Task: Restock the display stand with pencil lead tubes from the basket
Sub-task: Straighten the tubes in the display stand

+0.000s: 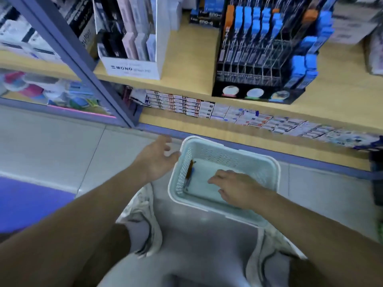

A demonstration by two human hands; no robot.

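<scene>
A pale blue plastic basket stands on the floor in front of the shelf. A dark pencil lead tube with a blue end lies along its left inner wall. My right hand reaches down inside the basket, fingers spread and pointing left toward the tube, a short gap apart from it. My left hand hovers open just outside the basket's left rim, holding nothing. The black display stand sits on the wooden shelf above, with blue- and orange-capped tubes in its upper rows and empty wire slots lower down.
A white MONO box of erasers stands left of the stand. Small boxed goods line the lower shelf ledge. A blue shelf post slants at left. My white shoes are just below the basket.
</scene>
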